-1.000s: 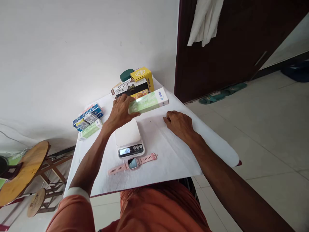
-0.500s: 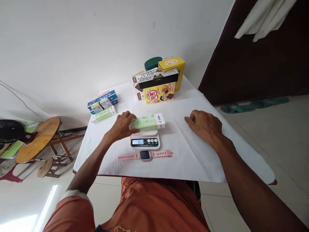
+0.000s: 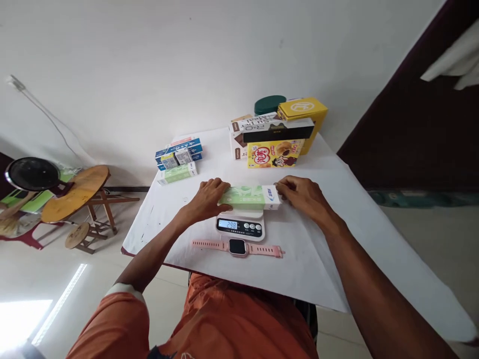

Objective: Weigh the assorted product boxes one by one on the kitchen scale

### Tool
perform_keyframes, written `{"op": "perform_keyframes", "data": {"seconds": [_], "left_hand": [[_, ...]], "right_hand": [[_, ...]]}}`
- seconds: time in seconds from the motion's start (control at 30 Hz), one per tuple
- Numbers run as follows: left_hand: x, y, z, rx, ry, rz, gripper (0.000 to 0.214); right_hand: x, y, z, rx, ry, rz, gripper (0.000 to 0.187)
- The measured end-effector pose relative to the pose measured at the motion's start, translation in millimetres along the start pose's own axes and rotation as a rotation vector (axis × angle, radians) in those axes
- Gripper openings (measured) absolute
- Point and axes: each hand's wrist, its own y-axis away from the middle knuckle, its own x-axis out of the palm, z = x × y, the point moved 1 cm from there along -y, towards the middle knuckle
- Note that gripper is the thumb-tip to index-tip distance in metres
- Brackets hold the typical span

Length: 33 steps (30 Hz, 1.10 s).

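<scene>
A long green and white toothpaste box [image 3: 247,196] lies across a white digital kitchen scale [image 3: 240,228], covering most of its platform. My left hand [image 3: 209,200] grips the box's left end, thumb in front and fingers behind. At the other end, my right hand [image 3: 299,194] has its fingers curled and closed at the white tip of the box. The scale's lit display reads about 298. In front of the scale, a pink-strapped smartwatch [image 3: 238,247] is stretched out flat, its screen dark.
At the back stand a yellow snack box [image 3: 275,154], a black and white box [image 3: 279,130], a taller yellow box [image 3: 303,109] and a green lid [image 3: 269,103]. Back left are small blue boxes [image 3: 196,148] and another green box [image 3: 177,173]. A wooden stool [image 3: 77,235] stands left.
My right hand has moved left from the bare cloth to the box's right end. The display has dropped from about 363 to 298. The view has shifted, moving everything rightward.
</scene>
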Motion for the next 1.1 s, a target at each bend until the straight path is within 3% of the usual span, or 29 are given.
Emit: {"op": "perform_keyframes", "data": {"seconds": [0.1,0.2,0.37,0.47,0.57,0.67,0.77,0.87,0.97,1.1], "left_hand": [[-1.4,6.9,7.3,-0.005,0.048,-0.045,0.046],[-13.7,17.7,32.1,-0.053,0.116,-0.152,0.049],[-42.7,26.3,106.4,-0.299,-0.034,-0.292,0.05],[-47.1,20.0,148.0,-0.481,-0.153,-0.32,0.049],[-40.2,12.8,174.1,-0.582,-0.201,-0.315,0.05],[-32.1,11.7,185.8,-0.597,-0.219,-0.289,0.055],[-31.1,13.6,186.7,-0.566,-0.242,-0.323,0.06],[-35.8,4.3,173.4,-0.483,-0.256,-0.402,0.068],[-36.7,-25.8,138.3,-0.325,-0.241,-0.419,0.063],[-29.7,-89.6,71.2,-0.065,-0.177,-0.358,0.056]], "right_hand": [[8.4,0.1,-14.5,0.066,-0.293,-0.089,0.032],[13.1,0.6,-23.8,0.14,-0.389,-0.148,0.036],[16.5,-3.3,-24.9,0.024,-0.247,-0.178,0.033],[18.1,-4.7,-25.5,-0.055,-0.152,-0.209,0.028],[19.3,-5.3,-27.7,-0.074,-0.121,-0.221,0.027],[19.9,-6.4,-29.2,-0.086,-0.124,-0.229,0.028],[20.3,-8.0,-28.5,-0.092,-0.134,-0.239,0.026],[20.9,-9.9,-26.4,-0.097,-0.121,-0.25,0.022],[22.1,-11.7,-25.6,-0.09,-0.106,-0.268,0.021],[24.5,-13.4,-27.6,-0.094,-0.123,-0.287,0.02]]}}
